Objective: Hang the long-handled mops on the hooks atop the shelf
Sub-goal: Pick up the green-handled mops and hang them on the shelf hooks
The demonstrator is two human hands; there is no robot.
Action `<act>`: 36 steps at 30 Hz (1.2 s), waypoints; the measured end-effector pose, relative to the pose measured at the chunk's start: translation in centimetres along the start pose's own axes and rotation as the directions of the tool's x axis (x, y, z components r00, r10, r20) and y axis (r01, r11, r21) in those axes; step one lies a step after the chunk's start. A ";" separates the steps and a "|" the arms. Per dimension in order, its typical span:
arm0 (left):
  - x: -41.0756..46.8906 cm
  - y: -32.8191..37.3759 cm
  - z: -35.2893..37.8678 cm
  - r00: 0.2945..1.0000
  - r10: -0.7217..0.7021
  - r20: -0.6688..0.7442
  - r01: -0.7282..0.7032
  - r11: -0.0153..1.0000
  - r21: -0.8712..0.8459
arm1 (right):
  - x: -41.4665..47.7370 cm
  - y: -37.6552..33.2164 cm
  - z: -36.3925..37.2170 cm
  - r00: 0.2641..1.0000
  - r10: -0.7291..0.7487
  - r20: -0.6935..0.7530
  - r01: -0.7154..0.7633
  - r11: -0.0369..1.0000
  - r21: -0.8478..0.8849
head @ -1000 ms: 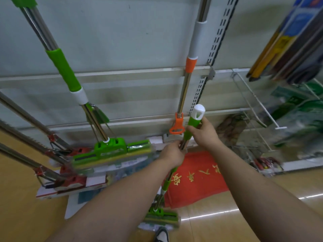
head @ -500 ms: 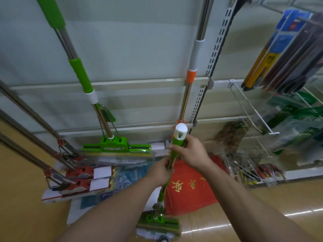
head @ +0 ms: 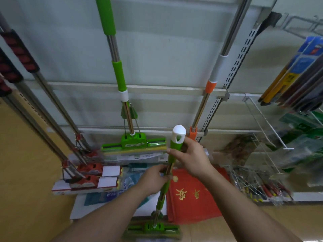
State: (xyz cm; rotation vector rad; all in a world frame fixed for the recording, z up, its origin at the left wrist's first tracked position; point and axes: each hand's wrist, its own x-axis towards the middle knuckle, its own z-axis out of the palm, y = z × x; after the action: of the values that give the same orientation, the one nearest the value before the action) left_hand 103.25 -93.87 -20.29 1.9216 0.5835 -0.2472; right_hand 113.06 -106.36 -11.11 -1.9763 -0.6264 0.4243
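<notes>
I hold a green long-handled mop (head: 162,193) upright in front of me, its white cap with a hanging hole at the top and its green sponge head near the floor. My right hand (head: 191,157) grips the green handle just under the cap. My left hand (head: 154,179) grips the shaft lower down. A second green mop (head: 120,81) hangs against the shelf's back panel, and an orange-and-grey mop (head: 212,82) hangs to its right. The hooks at the top are out of view.
Several red-gripped mops (head: 52,109) slant down at the left, their red heads on the bottom shelf. A red cloth with gold characters (head: 192,194) lies on the base. Wire pegs (head: 262,123) with packaged goods stick out at the right.
The view has tilted upward, showing more of the hanging handles. The mop in my hands has shifted slightly left, away from the orange mop; both grips are unchanged.
</notes>
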 end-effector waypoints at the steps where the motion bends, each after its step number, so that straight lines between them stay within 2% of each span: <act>1: -0.2 0.2 -0.5 1.000 0.003 -0.011 -0.004 1.000 -0.012 | 0.2 -0.6 0.0 1.000 -0.012 0.000 0.012 1.000 0.005; 6: -1.3 1.7 -3.3 0.996 0.052 -0.074 -0.054 0.998 -0.036 | 1.7 -4.2 0.1 0.997 -0.076 0.018 0.073 0.992 0.106; 14: -4.2 3.8 -6.8 0.980 0.092 -0.178 -0.132 0.966 -0.224 | 2.6 -10.0 0.4 0.975 -0.223 -0.017 0.223 0.962 0.158; 22: -6.8 6.8 -10.6 0.952 0.152 -0.265 -0.214 0.950 -0.226 | 3.1 -16.2 -0.2 0.939 -0.336 -0.075 0.344 0.917 0.203; 28: -9.6 9.6 -13.7 0.912 0.180 -0.368 -0.278 0.931 -0.235 | 3.3 -21.4 -0.5 0.907 -0.410 -0.094 0.419 0.865 0.275; 36: -11.7 12.3 -17.7 0.821 0.295 -0.488 -0.452 0.859 -0.241 | 3.8 -28.5 -0.6 0.884 -0.455 -0.110 0.465 0.827 0.317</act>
State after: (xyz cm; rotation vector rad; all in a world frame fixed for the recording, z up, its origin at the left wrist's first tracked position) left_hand 97.76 -85.10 1.95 1.6967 0.4758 0.5342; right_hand 109.36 -93.53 14.41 -1.4412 -0.9198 0.1824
